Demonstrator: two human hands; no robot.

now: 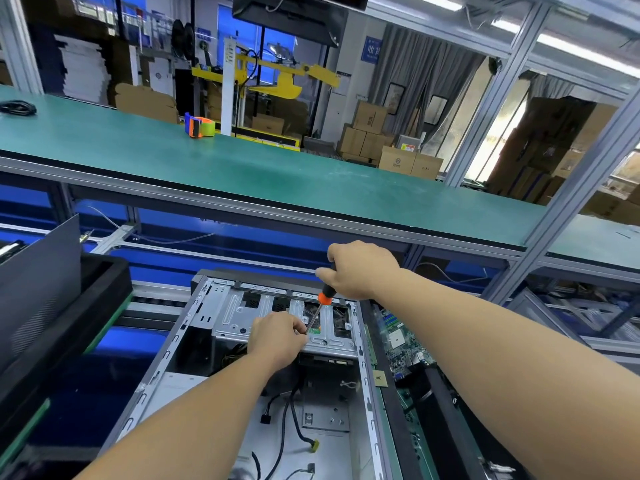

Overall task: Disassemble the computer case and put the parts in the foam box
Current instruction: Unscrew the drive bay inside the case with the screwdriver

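Note:
An open grey computer case lies on its side at the bottom centre, with loose black cables inside. My right hand grips the handle of a screwdriver with an orange and black handle. Its shaft slants down onto the metal drive cage at the case's far end. My left hand pinches the shaft near its tip, resting on the cage. A black foam box stands to the left of the case. The screw under the tip is hidden by my fingers.
A green motherboard lies to the right of the case beside a black panel. A dark side panel leans in the foam box. A green shelf spans above, holding an orange tape dispenser. An aluminium frame post rises on the right.

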